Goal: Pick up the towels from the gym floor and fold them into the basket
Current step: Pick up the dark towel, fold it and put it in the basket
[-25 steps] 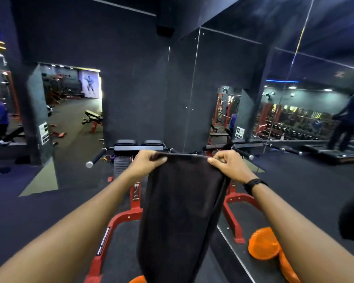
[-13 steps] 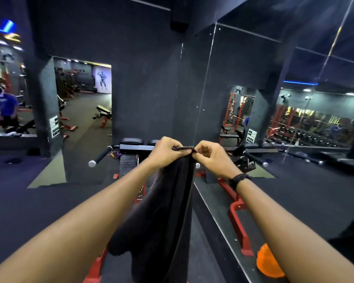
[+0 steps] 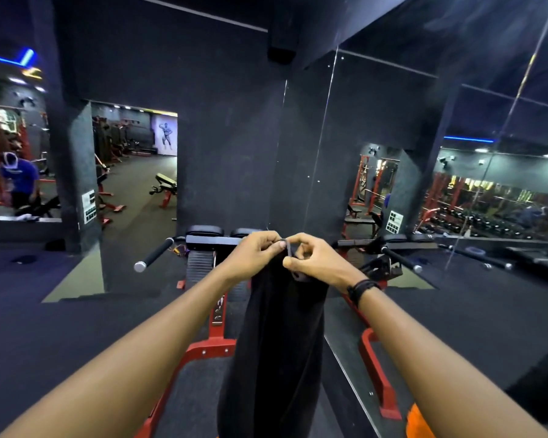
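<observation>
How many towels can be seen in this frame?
1: a dark towel hanging at centre, its top edge pinched by the left hand and right hand. Any others on the floor are out of view.

Both arms reach forward, left hand [image 3: 254,255] and right hand [image 3: 317,261] apparently touching, fingers curled, pinching.

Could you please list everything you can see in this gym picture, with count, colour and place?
towel: one, black, hanging folded from both hands, centre
exercise machine: one, red frame with black pads and handles, behind the towel
mirror wall: one, right, reflecting the gym
orange object: one, partly cut off, bottom right
bench: one, black and red, far room
other person: one, blue top, far left
wristband: one, black, right wrist
left hand: pinches the towel's top edge
right hand: pinches the same edge
</observation>
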`<state>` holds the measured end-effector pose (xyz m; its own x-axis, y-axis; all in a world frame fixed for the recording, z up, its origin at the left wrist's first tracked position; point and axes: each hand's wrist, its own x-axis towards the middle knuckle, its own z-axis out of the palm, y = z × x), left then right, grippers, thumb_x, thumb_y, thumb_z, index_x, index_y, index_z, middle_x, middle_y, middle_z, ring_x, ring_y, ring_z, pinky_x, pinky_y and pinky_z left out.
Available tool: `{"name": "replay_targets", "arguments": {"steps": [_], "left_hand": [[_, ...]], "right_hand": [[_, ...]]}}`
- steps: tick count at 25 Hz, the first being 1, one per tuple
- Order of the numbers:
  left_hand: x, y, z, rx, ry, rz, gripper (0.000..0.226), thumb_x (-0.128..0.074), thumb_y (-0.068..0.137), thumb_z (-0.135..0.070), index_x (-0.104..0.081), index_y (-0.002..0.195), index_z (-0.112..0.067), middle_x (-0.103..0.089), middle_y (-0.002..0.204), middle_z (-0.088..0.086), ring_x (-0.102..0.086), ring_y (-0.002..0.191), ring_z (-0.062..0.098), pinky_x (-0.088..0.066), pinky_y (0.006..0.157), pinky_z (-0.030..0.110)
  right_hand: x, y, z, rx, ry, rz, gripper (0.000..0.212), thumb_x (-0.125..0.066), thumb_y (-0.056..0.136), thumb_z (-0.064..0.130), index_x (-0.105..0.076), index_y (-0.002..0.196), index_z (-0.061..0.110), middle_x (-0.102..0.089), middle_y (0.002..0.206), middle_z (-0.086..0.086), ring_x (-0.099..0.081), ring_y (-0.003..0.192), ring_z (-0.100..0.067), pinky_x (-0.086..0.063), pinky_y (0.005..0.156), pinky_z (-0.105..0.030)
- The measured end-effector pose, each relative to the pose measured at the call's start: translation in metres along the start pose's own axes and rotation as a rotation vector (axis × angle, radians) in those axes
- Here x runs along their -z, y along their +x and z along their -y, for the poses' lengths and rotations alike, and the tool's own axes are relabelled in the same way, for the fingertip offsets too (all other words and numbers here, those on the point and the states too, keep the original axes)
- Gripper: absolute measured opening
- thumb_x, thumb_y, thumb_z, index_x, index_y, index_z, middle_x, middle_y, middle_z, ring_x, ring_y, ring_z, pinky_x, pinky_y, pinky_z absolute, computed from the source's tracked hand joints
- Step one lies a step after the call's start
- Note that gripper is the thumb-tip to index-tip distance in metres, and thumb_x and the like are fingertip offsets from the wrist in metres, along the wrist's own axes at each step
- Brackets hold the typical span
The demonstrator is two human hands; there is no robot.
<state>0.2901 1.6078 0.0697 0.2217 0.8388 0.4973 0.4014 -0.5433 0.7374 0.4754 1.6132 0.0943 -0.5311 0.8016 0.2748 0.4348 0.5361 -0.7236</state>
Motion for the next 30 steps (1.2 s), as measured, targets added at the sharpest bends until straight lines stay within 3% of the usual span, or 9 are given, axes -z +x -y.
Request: {"name": "replay_targets", "arguments": {"steps": [5, 10, 13, 17, 19, 23, 26, 28, 30], "left_hand": [[-0.002, -0.009, 0.011, 0.075, -0.05, -0.143, 0.028, -0.059, 0.093, -0.028, -0.055, 0.067, -0.018, -0.046, 0.061, -0.003, -0.038, 0.056, 0.008, -0.029, 0.054, 0.029], [-0.008, -0.045, 0.045, 0.239, -0.109, 0.323, 0.032, -0.074, 0.081, -0.031, -0.069, 0.094, -0.002, -0.071, 0.091, 0.005, -0.063, 0.08, 0.013, -0.055, 0.071, 0.032], [-0.003, -0.052, 0.066, 0.219, -0.031, 0.096, 0.062, -0.067, 0.069, -0.063, -0.066, 0.081, -0.003, -0.062, 0.076, -0.003, -0.053, 0.07, 0.01, -0.043, 0.065, 0.032], [-0.001, -0.028, 0.03, 0.046, 0.021, -0.028, 0.026, -0.06, 0.088, -0.039, -0.064, 0.069, -0.023, -0.054, 0.065, -0.016, -0.046, 0.065, -0.001, -0.039, 0.064, 0.027], [-0.012, -0.019, 0.007, -0.044, 0.071, 0.057, 0.022, -0.061, 0.091, -0.03, -0.066, 0.071, -0.023, -0.058, 0.071, -0.014, -0.049, 0.071, -0.002, -0.042, 0.069, 0.027], [-0.015, -0.027, 0.015, 0.05, -0.055, 0.058, 0.018, -0.07, 0.077, -0.043, -0.064, 0.073, -0.026, -0.053, 0.063, -0.004, -0.042, 0.061, 0.009, -0.033, 0.054, 0.025], [-0.015, -0.045, 0.023, 0.08, -0.13, 0.119, 0.013, -0.071, 0.079, -0.029, -0.064, 0.07, -0.024, -0.057, 0.065, -0.009, -0.048, 0.064, 0.006, -0.039, 0.059, 0.022], [-0.015, -0.043, 0.016, 0.021, -0.079, 0.164, 0.021, -0.069, 0.085, -0.02, -0.063, 0.065, -0.021, -0.052, 0.062, -0.011, -0.044, 0.063, 0.002, -0.036, 0.059, 0.022], [-0.017, -0.038, 0.007, -0.031, 0.004, 0.176, 0.018, -0.07, 0.085, -0.024, -0.066, 0.068, -0.018, -0.052, 0.061, -0.003, -0.043, 0.064, 0.002, -0.036, 0.058, 0.028]], "right_hand": [[0.005, 0.001, -0.007, 0.013, -0.287, -0.031, 0.029, -0.072, 0.08, 0.04, -0.067, 0.083, 0.011, -0.054, 0.067, 0.009, -0.045, 0.061, -0.001, -0.037, 0.057, -0.021], [0.021, 0.008, -0.015, 0.049, -0.025, -0.417, 0.023, -0.061, 0.09, 0.024, -0.065, 0.074, 0.009, -0.055, 0.062, 0.008, -0.047, 0.062, -0.003, -0.04, 0.063, -0.028], [0.035, 0.003, -0.023, -0.024, 0.232, -0.622, 0.018, -0.069, 0.081, 0.03, -0.063, 0.076, 0.015, -0.06, 0.067, 0.01, -0.053, 0.068, -0.006, -0.045, 0.072, -0.033], [0.037, -0.012, -0.015, -0.007, -0.053, -0.09, 0.066, -0.084, 0.07, 0.024, -0.055, 0.129, 0.024, -0.058, 0.125, 0.006, -0.054, 0.113, -0.006, -0.04, 0.095, -0.018], [0.024, -0.011, -0.014, 0.016, -0.166, 0.109, 0.055, -0.084, 0.07, 0.026, -0.061, 0.12, 0.028, -0.061, 0.116, 0.013, -0.055, 0.106, 0.001, -0.041, 0.091, -0.016], [0.023, -0.005, -0.024, 0.047, -0.236, -0.196, 0.026, -0.072, 0.083, 0.034, -0.061, 0.065, 0.018, -0.05, 0.06, 0.009, -0.042, 0.059, 0.001, -0.038, 0.061, -0.024], [0.032, -0.012, -0.02, 0.091, -0.142, -0.1, 0.016, -0.076, 0.08, 0.026, -0.069, 0.093, 0.018, -0.067, 0.085, 0.005, -0.058, 0.079, -0.001, -0.047, 0.078, -0.022], [0.021, -0.016, -0.013, 0.08, -0.187, 0.117, 0.062, -0.083, 0.072, 0.021, -0.058, 0.129, 0.02, -0.064, 0.118, 0.009, -0.058, 0.107, -0.001, -0.043, 0.096, -0.016], [0.006, -0.012, -0.013, 0.073, -0.257, 0.182, 0.045, -0.083, 0.072, 0.023, -0.065, 0.113, 0.021, -0.064, 0.098, 0.016, -0.059, 0.088, 0.002, -0.046, 0.082, -0.015]]}}
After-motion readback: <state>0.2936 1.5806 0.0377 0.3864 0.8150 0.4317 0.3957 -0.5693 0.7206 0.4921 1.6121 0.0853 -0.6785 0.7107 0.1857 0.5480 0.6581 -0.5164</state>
